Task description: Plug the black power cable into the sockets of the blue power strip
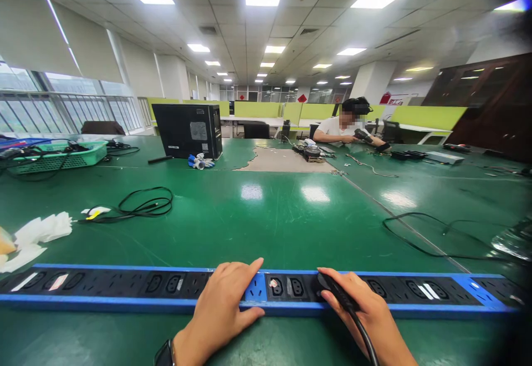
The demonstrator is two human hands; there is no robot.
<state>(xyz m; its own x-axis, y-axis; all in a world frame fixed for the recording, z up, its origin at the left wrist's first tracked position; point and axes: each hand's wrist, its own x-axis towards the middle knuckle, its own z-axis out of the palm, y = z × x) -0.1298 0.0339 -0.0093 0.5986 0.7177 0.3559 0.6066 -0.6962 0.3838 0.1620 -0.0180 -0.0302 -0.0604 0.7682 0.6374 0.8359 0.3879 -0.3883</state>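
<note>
A long blue and black power strip (233,304) with several sockets lies across the near part of the green table. My left hand (224,299) rests over the strip near its middle, thumb at the near edge and fingers at the far edge, gripping it. In my right hand (366,305) is a black power plug (338,294), held between thumb and fingers at the strip's sockets. Its thick black cord runs down toward me. Whether the plug is fully seated cannot be seen.
A coiled black cable (145,205) and crumpled white paper (45,230) lie to the left. Farther back stand a black computer case (185,131), work gloves (201,161) and a green basket (62,158). Another thin cable (419,247) lies right. Across the table sits another person (338,130).
</note>
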